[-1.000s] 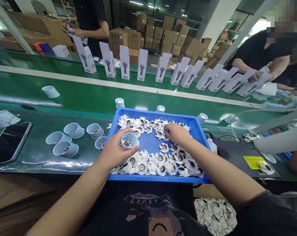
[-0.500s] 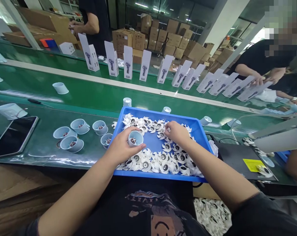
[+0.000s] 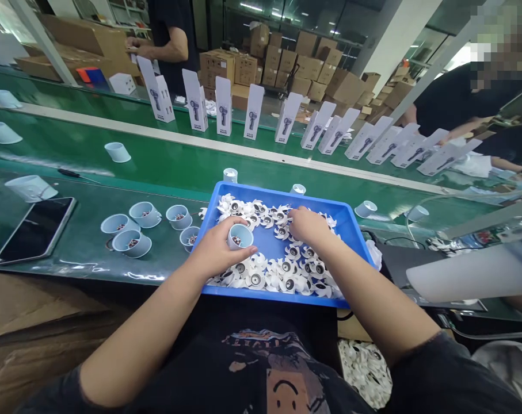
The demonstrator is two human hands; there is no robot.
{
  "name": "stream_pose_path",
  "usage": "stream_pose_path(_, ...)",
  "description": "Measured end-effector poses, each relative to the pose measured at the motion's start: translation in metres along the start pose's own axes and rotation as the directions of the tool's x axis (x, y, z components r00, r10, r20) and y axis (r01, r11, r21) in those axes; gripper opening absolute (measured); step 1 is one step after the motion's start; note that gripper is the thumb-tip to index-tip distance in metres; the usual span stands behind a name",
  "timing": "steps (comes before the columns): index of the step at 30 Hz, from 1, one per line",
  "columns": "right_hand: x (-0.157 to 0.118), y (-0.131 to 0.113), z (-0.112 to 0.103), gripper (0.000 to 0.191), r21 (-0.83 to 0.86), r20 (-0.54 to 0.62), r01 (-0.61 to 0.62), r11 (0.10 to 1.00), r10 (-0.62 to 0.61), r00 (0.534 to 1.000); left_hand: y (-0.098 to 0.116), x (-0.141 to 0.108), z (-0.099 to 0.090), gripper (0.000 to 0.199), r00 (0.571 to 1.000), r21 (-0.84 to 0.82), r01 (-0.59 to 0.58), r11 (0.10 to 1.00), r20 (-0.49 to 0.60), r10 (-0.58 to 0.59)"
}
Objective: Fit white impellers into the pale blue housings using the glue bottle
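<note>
My left hand (image 3: 217, 248) is wrapped around a light blue cup-shaped housing (image 3: 240, 237), tilted so its open end faces me; small reddish and white parts show inside. It is over the left side of a blue tray (image 3: 282, 298). White fan blades (image 3: 255, 279) with dark round hubs lie heaped along the tray's edges. My right hand (image 3: 309, 226) reaches down among the blades at the far right part, fingers curled together. Its fingertips are hidden, so what they pinch cannot be seen. To the left, several similar housings (image 3: 132, 244) stand on the bench.
A tablet (image 3: 36, 230) and a thin dark screwdriver (image 3: 68, 173) lie at left. More housings (image 3: 118, 152) sit on the green conveyor. Beyond stands a row of white boxes (image 3: 224, 109). A pale tube (image 3: 468, 270) juts in at right. Co-workers (image 3: 172, 43) stand across the line.
The view has shifted slightly, and the pale tube at right covers more of the bench. My left hand keeps the housing; my right hand stays among the blades. A co-worker's arms at right have moved.
</note>
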State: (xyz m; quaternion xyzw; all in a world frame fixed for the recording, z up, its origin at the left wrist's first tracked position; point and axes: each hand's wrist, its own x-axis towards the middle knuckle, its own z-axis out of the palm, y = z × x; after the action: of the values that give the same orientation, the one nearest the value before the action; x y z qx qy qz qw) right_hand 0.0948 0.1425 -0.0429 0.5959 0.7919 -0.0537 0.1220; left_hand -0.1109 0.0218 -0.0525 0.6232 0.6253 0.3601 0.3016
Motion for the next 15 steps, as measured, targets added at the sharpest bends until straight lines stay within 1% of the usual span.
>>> stream_pose_path(2,0.003,0.004,-0.003,0.026,-0.016,0.083,-0.012,1.0,0.013,0.996,-0.002,0.0,0.001,0.052,1.0,0.005,0.001,1.0,0.003,-0.001)
stream_pose_path(5,0.0,0.009,-0.002,0.025,-0.008,0.161,0.028,1.0,-0.027,0.987,-0.005,0.002,0.001,0.053,1.0,0.02,-0.011,1.0,0.01,0.011)
stream_pose_path(7,-0.005,0.009,0.001,0.025,0.001,0.181,0.037,0.999,-0.037,0.983,-0.005,0.003,0.002,0.054,0.999,0.019,-0.022,1.0,0.029,0.021)
stream_pose_path(10,-0.01,0.003,0.002,0.026,-0.005,0.205,0.005,1.0,-0.003,0.979,-0.002,0.002,0.001,0.053,0.998,0.005,-0.039,0.999,0.045,0.039)
stream_pose_path(15,-0.003,-0.015,0.001,0.029,-0.013,0.235,-0.083,0.996,0.084,0.968,0.001,0.0,0.001,0.053,0.999,0.01,-0.01,1.0,0.037,0.009)
